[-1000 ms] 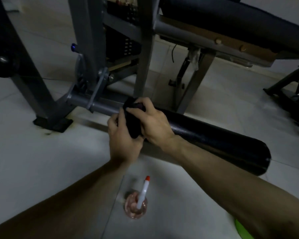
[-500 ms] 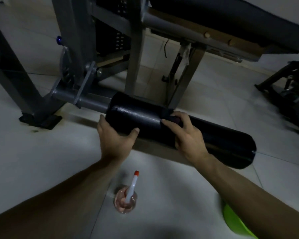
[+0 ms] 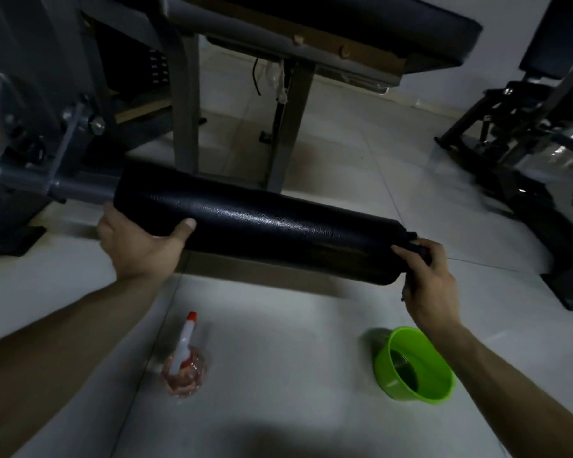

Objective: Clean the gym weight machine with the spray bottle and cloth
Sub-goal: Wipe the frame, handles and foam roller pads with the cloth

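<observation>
The dark crumpled cloth [image 3: 418, 248] is at the free end of the long black vinyl-covered roller pad [image 3: 262, 226]. The fingers of the right hand [image 3: 430, 282] clench it against the pad's rounded edge. Held there, it contacts the rim and end cap, which are probably the areas being wiped in this step. The left hand [image 3: 139, 246] grasps the opposite end of the roller pad from below, thumb laid over the front face and fingers wrapped out of sight behind. This grip most likely stops the pad turning on the grey steel axle tube [image 3: 80, 190], so wiping pressure is not lost to rotation. The pad's upper surface shows a wet-looking sheen, though it may be only reflected light. The clear spray bottle [image 3: 184, 368], with pinkish liquid and a white, red-tipped nozzle, stands upright on the pale tiled floor [image 3: 278, 418] below the left forearm. Neither hand touches it, but it is within reach for respraying. A bright green plastic bowl [image 3: 414, 368] lies tilted on the floor near the right forearm, well apart from the bottle. Its contents cannot be made out. Behind the roller pad rise the grey painted frame legs [image 3: 186, 104] and the black upholstered bench pad [image 3: 344, 24], both apparently yet to be wiped.
</observation>
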A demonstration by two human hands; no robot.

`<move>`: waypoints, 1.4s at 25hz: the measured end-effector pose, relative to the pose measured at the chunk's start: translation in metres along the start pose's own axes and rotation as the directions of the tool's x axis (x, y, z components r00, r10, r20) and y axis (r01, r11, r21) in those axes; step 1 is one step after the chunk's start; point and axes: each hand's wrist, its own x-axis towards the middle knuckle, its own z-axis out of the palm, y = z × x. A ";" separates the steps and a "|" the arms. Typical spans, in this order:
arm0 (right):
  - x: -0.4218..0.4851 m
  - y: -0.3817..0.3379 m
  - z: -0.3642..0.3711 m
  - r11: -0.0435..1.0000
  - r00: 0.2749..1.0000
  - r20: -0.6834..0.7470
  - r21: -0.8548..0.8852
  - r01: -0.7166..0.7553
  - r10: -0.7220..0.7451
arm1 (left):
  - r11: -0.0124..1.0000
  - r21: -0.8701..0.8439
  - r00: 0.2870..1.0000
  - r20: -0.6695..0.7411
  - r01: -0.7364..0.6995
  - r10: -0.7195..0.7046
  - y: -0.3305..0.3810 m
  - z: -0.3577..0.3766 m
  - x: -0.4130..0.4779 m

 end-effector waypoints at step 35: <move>0.050 -0.110 0.049 0.941 0.943 0.032 0.090 0.326 -0.330 | 0.996 -0.086 0.998 0.062 0.009 -0.004 0.005 -0.009 -0.014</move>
